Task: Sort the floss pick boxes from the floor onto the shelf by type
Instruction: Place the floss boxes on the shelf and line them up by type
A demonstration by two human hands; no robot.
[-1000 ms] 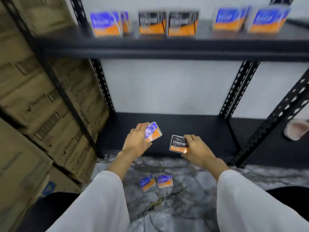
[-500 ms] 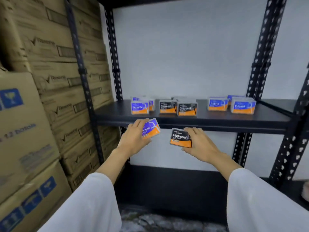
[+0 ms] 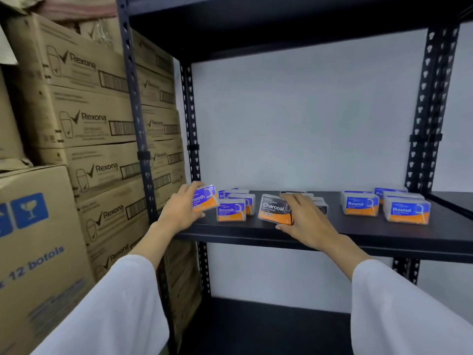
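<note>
My left hand (image 3: 179, 208) grips a blue and orange Smooth floss pick box (image 3: 204, 199) at the left end of the black shelf (image 3: 358, 233), beside the Smooth boxes (image 3: 231, 210) standing there. My right hand (image 3: 303, 220) holds a black and orange Charcoal box (image 3: 273, 209) over the shelf's middle, in front of other Charcoal boxes (image 3: 321, 206) that it mostly hides. Whether the held boxes touch the shelf is unclear. Round boxes (image 3: 407, 210) stand in a group at the right.
Stacked brown cartons (image 3: 89, 124) fill the left side, close to the black shelf post (image 3: 139, 139). Another shelf board (image 3: 281, 14) hangs overhead and a lower one (image 3: 256, 326) lies beneath. A white wall backs the rack.
Both hands rose from the floor to the shelf with their boxes and now reach onto it. My view lifted, so the boxes left on the floor are out of sight.
</note>
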